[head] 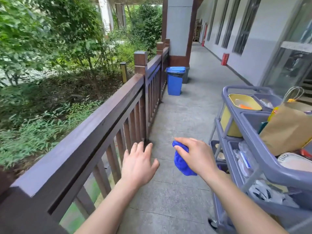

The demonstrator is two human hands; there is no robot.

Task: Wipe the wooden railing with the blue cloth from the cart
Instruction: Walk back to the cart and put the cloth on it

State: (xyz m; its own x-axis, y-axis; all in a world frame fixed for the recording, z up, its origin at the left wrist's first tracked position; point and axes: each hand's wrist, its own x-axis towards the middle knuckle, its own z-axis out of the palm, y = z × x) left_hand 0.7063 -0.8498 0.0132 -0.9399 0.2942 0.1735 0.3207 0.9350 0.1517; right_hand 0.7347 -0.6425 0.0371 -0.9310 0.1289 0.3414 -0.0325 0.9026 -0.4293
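The cart [253, 147] is cut off at the right and bottom edges, and what fills its lower trays is hard to make out: wrapped packets and pale lids, nothing clearer. A brown paper bag [287, 129] hides part of its upper tray. The wooden railing [94, 125] runs out of view at the lower left. The blue cloth [183, 163] is bunched in the right hand [197, 157], fingers [183, 152] curled over it and covering its upper part, held in the air between railing and cart. The left hand [138, 164] hovers near the railing, palm down, fingers [140, 147] loosely spread, holding nothing.
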